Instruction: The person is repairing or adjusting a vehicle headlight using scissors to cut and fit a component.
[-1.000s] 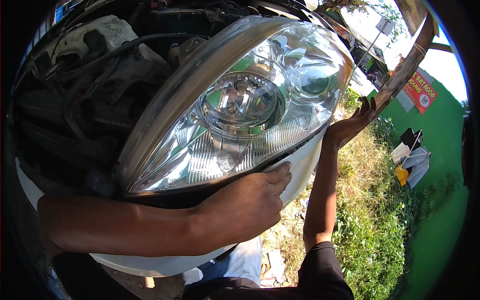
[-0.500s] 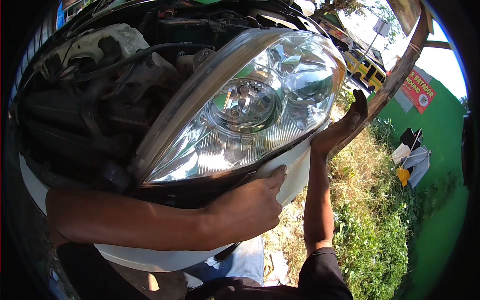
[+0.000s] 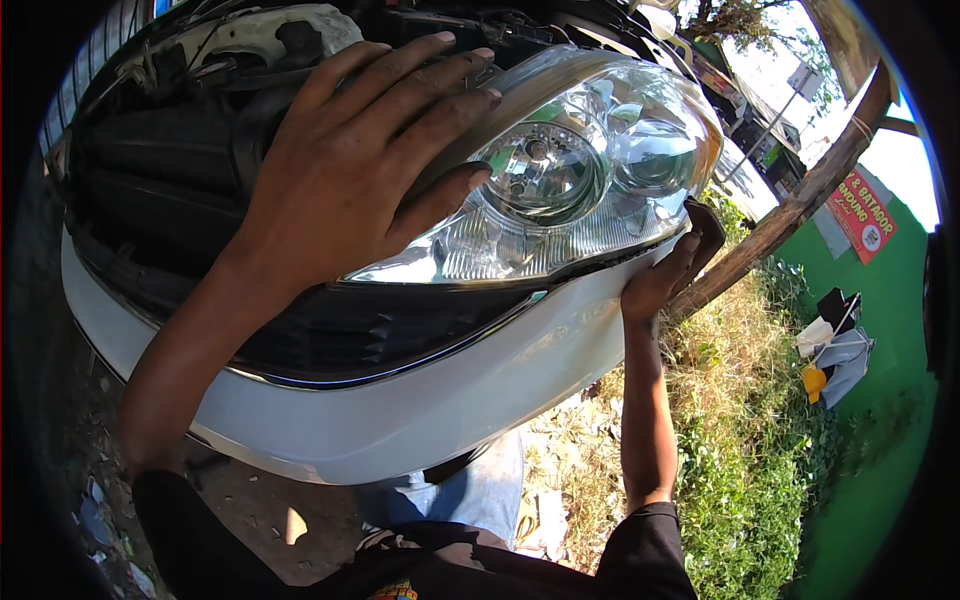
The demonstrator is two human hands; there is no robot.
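Observation:
My left hand [image 3: 360,160] lies with fingers spread over the upper left edge of a clear car headlight [image 3: 650,150], covering part of it. My right hand [image 3: 665,262] is at the lamp's lower right corner, fingers curled around the edge where it meets the white bumper [image 3: 420,410]. Below the lamp runs a dark grille section [image 3: 410,330] with a thin bright trim. Behind my left hand is the open engine bay [image 3: 160,170] with black plastic parts.
A wooden pole [image 3: 790,220] slants behind my right arm. To the right stands a green wall [image 3: 880,460] with a red sign [image 3: 860,220] and hanging bags or cloths [image 3: 840,360]. Dry grass and weeds [image 3: 730,460] grow beside the car; dirt ground [image 3: 260,510] shows below.
My left hand has risen from the bumper below the lamp onto its upper left edge, fingers now spread. My right hand's fingers have curled toward the corner. More of the bumper shows.

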